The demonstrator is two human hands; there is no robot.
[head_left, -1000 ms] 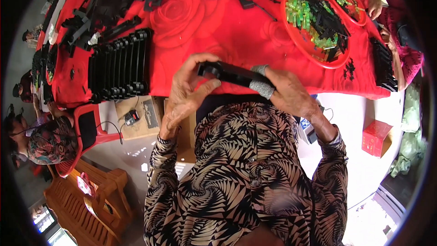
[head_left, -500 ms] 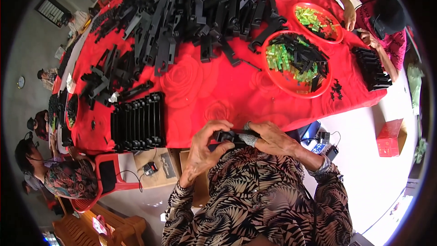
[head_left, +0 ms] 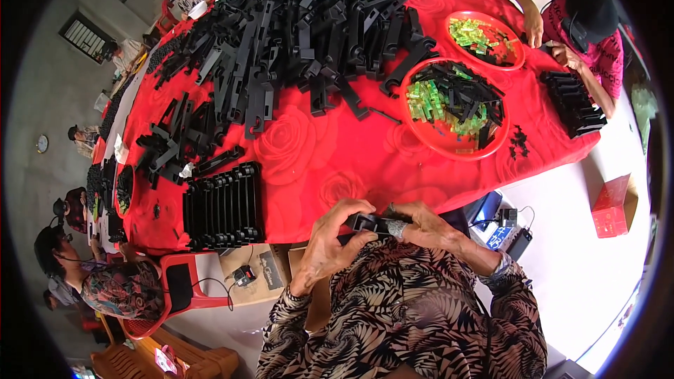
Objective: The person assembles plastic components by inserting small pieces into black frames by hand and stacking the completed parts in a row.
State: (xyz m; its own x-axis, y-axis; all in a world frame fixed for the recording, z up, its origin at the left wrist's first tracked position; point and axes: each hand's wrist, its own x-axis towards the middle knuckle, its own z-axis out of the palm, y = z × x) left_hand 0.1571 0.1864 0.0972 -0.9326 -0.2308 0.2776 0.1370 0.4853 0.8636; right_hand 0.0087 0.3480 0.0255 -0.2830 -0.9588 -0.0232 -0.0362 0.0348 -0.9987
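Close to my body, at the front edge of the red-covered table, my left hand (head_left: 330,244) curls its thumb and fingers around one end of a black plastic part (head_left: 366,224). My right hand (head_left: 430,230), with grey wrapping on a finger, closes on the part's other end and hides much of it. Left of my hands, a row of similar black plastic bars (head_left: 223,205) stands side by side on the cloth. A large heap of loose black bars (head_left: 270,35) lies beyond.
An orange-red basin (head_left: 449,153) holds yellow-green and black pieces; another basin (head_left: 503,68) sits behind it. Small black bits (head_left: 519,142) lie nearby. A person in pink (head_left: 593,42) works at right, beside more bars (head_left: 572,102). A red chair (head_left: 203,295) stands at left.
The whole view has shifted slightly, with the table appearing lower. Both hands keep hold of the black plastic part, which has turned a little and shows more of its end.
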